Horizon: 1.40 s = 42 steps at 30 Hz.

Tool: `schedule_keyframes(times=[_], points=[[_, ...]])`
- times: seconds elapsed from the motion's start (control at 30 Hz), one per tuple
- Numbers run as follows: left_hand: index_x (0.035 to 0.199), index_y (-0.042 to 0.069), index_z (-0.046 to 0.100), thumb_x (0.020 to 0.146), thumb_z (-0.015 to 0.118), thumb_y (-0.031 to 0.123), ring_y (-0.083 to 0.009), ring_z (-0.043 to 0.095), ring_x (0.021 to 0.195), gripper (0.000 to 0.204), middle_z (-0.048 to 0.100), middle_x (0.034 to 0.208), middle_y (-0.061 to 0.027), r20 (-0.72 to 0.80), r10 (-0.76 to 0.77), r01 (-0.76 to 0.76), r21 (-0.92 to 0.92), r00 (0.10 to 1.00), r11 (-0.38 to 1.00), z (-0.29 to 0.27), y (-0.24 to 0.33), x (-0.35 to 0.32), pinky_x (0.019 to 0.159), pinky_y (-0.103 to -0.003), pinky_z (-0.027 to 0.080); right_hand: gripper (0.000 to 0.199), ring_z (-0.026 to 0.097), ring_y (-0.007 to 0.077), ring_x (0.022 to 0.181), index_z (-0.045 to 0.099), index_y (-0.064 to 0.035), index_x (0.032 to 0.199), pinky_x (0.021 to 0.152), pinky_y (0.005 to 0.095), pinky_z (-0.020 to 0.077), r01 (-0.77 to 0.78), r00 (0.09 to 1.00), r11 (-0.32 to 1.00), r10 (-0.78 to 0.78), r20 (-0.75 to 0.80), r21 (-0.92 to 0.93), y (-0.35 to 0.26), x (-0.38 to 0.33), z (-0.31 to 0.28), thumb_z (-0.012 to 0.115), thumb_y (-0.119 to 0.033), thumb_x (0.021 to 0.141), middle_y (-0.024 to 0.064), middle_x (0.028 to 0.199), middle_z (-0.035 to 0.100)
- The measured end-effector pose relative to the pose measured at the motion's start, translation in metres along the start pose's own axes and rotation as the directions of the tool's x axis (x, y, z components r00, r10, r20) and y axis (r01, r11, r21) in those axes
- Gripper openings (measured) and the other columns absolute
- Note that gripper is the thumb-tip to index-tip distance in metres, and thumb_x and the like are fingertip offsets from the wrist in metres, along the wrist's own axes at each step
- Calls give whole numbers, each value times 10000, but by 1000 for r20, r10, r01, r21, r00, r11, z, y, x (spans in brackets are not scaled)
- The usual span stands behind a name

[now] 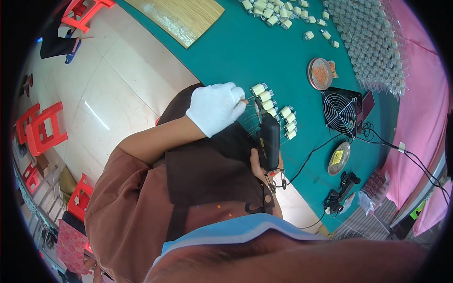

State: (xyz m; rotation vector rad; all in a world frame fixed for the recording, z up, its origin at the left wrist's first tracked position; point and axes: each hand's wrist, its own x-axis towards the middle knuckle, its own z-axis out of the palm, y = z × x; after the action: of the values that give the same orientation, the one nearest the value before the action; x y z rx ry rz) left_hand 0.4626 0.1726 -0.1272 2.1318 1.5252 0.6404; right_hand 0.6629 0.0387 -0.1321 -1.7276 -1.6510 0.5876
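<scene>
Row of coils lies on the table; fan to its right, dish seemingly behind the fan.

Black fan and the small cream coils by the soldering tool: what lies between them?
Head view: only bare green mat between the black fan and the cream coils.

1. The scene is evenly and brightly lit, as by daylight.
2. A pale sheen is seen on the glossy cream tiled floor.
3. Straight edges are bent toward the black circular rim.
4. The near blue collar is blurred.
</scene>
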Motion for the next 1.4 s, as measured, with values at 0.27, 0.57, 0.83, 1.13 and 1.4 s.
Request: schedule_keyframes(times=[0.27,0.57,0.83,1.13,1.4], points=[[797,139,671,828,725,269,-238,653,667,144,626,756,-22,11,-1,1,-10,1000,1000,0,0,0,571,-363,510,385,652,337,703,614,2,1018,655,400,522,28,1000,1000,-28,7,-12,2,0,-2,818,-92,705,149,857,649],[800,133,679,829,722,267,-244,654,669,144,632,764,-27,7,0,0,-14,1000,1000,0,0,0,574,-365,511,368,688,357,805,661,15,1030,728,391,546,-80,996,997,80,38,-3,19,-15,0,802,-116,716,177,947,688],[807,124,682,835,710,272,-251,657,680,153,637,772,-32,46,-20,21,-10,999,1000,-3,0,1,590,-375,516,357,688,352,801,664,16,1017,722,387,547,-72,997,997,72,14,9,15,-12,0,803,-97,708,178,931,688],[807,122,680,832,711,265,-254,658,687,149,636,770,-35,58,-30,32,-38,998,999,-4,0,1,595,-375,516,352,650,335,688,617,6,995,638,394,520,-88,996,996,88,13,12,6,-7,1,810,-82,713,152,850,648],[809,121,683,836,710,267,-254,654,673,151,631,763,-37,52,-24,25,-30,998,999,-5,0,1,584,-373,514,350,644,328,673,604,2,1001,630,393,515,8,1000,999,-8,3,-51,-9,5,-1,804,-62,722,147,823,637]])
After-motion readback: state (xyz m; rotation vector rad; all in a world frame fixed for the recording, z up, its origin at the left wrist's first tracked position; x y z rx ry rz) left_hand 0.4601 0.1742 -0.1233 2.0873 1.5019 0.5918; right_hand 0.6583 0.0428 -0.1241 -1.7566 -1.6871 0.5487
